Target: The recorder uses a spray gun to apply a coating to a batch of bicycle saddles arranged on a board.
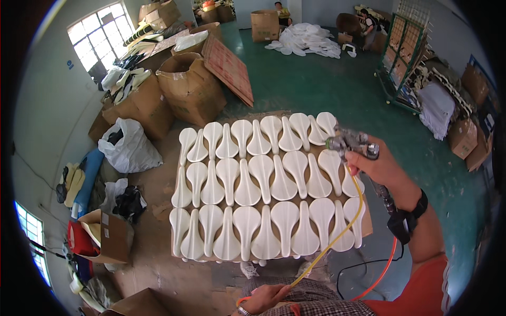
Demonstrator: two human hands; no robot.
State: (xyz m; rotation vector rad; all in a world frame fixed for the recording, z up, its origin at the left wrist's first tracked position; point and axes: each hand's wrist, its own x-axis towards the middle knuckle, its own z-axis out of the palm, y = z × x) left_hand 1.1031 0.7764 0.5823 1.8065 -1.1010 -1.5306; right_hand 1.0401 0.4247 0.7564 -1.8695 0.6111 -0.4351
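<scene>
1. Spray gun (pixel 352 143): metal, held in the right hand (pixel 380 167) over the upper right corner of the board (pixel 367 224). The fingers (pixel 354 169) are clamped round its grip; whether the trigger is pressed cannot be told. The nozzle end points left, toward the nearest white pieces.
2. Yellow hose (pixel 345 227): runs from under the gun down to the left hand (pixel 266 296), whose fingers are closed on it near the lower edge of the view, just above the checked trouser leg.
3. White saddle-shaped pieces (pixel 263 189): three rows, packed alternately head to tail on the board, many touching their neighbours. They lie below and left of the right hand; those in the right-hand column are nearest the fingers, the left column well apart from them.
4. Orange hose (pixel 383 271): hangs from near the right wrist toward the floor (pixel 316 79).
5. Risk, hose drag: the yellow hose crosses the lower right pieces; slack could brush and shift or smear them.
6. Risk, uneven cover: the tight packing may shade the flanks of the pieces from the gun.
7. Risk, overspray: the gun sits at the board's edge, so mist could reach the floor.
8. Risk, snag: the orange hose loops near the legs and could catch.
</scene>
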